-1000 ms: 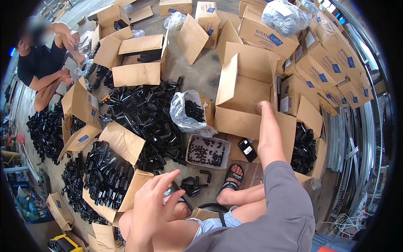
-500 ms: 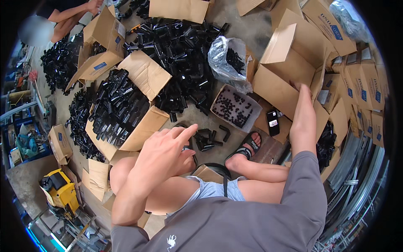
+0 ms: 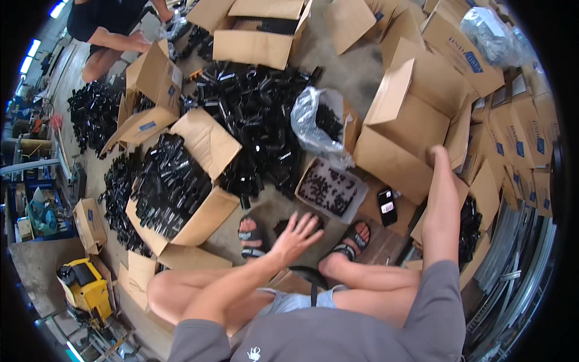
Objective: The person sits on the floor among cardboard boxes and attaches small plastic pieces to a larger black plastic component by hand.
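My left hand is held out between my feet with its fingers spread and nothing in it. Beneath it lie a few black tubular fittings, mostly covered by the hand. My right arm reaches to a large open cardboard box on the right. At that box's near right edge is my right hand; its fingers are hidden, so I cannot tell whether they hold anything. A pale bin of small black pieces stands ahead of my left hand. Next to it lies a black phone-like object.
A big heap of black fittings covers the floor ahead. An overfilled carton stands left. A plastic-lined box sits behind the bin. Stacked cartons and metal tubes line the right. Another person crouches far left.
My left hand has gone forward and down toward the floor, and its fingers have spread. My right hand stays at the large box's edge. The view has tilted up somewhat.
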Available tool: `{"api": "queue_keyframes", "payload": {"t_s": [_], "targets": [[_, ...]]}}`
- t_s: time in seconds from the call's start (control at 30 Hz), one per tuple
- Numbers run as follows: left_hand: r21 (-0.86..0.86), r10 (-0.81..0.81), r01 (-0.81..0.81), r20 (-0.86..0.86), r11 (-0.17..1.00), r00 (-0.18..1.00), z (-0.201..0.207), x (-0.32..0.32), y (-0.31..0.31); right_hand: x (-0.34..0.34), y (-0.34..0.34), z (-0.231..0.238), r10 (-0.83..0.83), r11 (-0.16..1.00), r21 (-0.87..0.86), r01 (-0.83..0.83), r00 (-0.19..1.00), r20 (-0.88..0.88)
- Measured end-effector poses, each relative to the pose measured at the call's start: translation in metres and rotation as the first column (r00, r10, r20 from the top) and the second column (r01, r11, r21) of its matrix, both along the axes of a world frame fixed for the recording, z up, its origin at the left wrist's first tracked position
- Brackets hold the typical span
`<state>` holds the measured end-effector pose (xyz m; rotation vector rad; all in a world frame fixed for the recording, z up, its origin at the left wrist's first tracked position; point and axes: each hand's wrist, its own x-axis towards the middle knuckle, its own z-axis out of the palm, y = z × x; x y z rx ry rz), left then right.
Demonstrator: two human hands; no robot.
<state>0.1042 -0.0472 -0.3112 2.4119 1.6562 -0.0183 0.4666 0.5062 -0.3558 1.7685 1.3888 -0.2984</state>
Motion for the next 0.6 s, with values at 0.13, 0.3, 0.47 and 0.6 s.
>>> {"api": "queue_keyframes", "payload": {"t_s": [0.13, 0.3, 0.47, 0.6], "targets": [[-0.246, -0.182, 0.149, -0.117, 0.958, 0.976, -0.046, 0.021, 0.017, -0.009, -0.024, 0.006, 0.032, 0.997, 0.071, -0.025, 0.994, -0.1], [-0.257, -0.171, 0.103, -0.259, 0.961, 0.951, -0.037, 0.008, 0.014, 0.02, -0.056, 0.096, 0.224, 0.859, 0.511, 0.029, 0.877, -0.426], [-0.216, -0.076, 0.031, -0.203, 0.976, 0.976, -0.04, -0.011, -0.015, -0.012, -0.052, 0.231, 0.455, 0.51, 0.823, 0.25, 0.733, -0.505], [-0.208, -0.001, -0.043, -0.205, 0.977, 0.979, -0.038, -0.031, -0.016, 0.028, -0.091, 0.322, 0.416, 0.529, 0.663, 0.53, 0.52, -0.746]]}}
